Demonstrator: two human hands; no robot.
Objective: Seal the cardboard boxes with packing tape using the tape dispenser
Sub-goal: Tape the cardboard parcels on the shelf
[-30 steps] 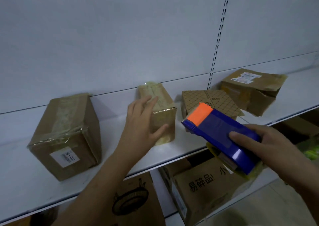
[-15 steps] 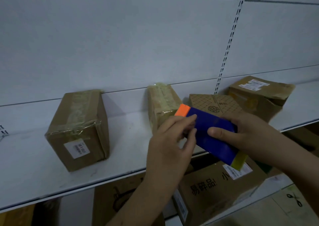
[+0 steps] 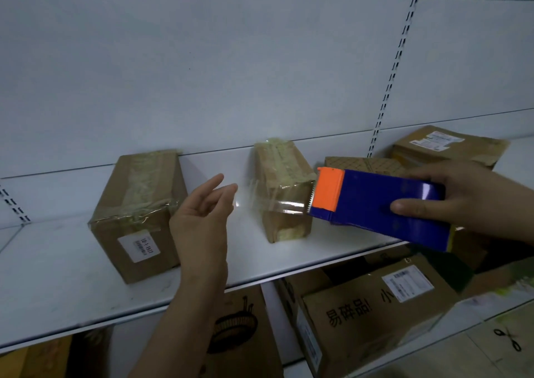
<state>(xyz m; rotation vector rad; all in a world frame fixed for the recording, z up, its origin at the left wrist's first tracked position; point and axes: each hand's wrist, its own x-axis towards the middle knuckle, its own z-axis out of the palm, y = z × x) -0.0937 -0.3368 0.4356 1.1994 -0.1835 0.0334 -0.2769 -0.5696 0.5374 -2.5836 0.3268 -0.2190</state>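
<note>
Clear tape [image 3: 274, 204] stretches from the dispenser [image 3: 375, 207] gripped in your right hand [image 3: 468, 198] to your left hand [image 3: 202, 218]'s pinching fingertips; next, lay it over the small box [image 3: 284, 187] mid-shelf.

There is only one camera, and it sits on the person's head. It looks forward and a little down at a white shelf [image 3: 86, 296] and the wall behind it, from close by, with both arms reaching in from below.
</note>
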